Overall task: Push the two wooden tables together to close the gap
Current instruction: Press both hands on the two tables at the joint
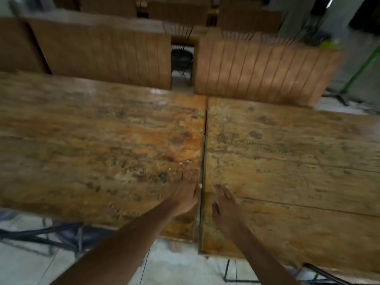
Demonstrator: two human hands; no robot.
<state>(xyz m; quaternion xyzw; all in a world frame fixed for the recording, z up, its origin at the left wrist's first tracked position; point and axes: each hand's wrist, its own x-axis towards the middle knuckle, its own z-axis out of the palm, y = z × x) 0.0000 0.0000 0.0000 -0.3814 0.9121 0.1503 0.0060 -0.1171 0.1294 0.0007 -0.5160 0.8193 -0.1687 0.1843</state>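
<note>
Two tables (102,140) nearly flush; thin gap (204,145) remains. Left hand (186,194), right hand (225,204) open, probably flat beside seam, gripping nothing. Press inward evenly, fingers clear of seam.

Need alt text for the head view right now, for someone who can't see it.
Two worn wooden tables sit nearly edge to edge, with a thin dark gap between them. The left hand and right hand hover open either side of it.
</note>
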